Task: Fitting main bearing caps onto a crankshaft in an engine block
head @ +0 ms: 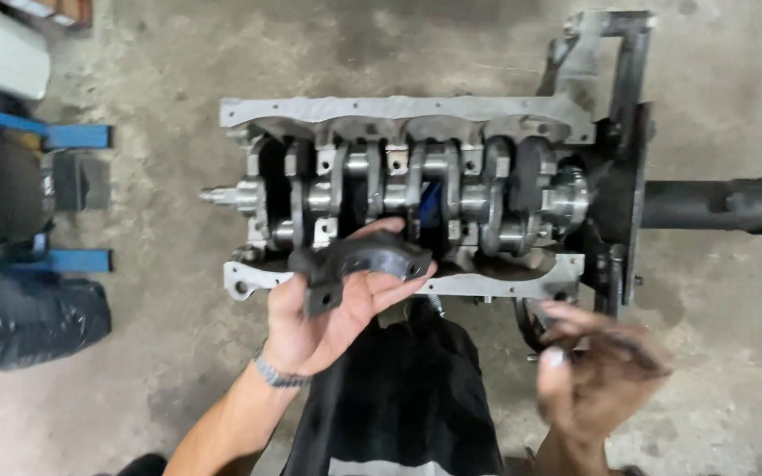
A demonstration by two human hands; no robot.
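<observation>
A dark, arched bearing cap (359, 264) is held in the left hand (328, 313), palm up, with the fingers curled narrowly around its underside and the thumb along its near edge. The cap's long axis runs roughly left to right, slightly raised toward the right, with its arch bowed upward and its flat bolt ears at either end. It is held just over the near rail of the engine block (399, 110), which is carried on a stand (628, 115) above the concrete floor (160, 353). The crankshaft (416, 198) lies in the block directly beyond the cap, its own axis also running left to right, so the cap sits nearly parallel to the shaft rather than across it. The right hand (597, 375) is blurred, lower and to the right, near the block's near right corner; whether anything is held in its grip cannot be told. The left hand is clearly the nearer to the crankshaft journals.
</observation>
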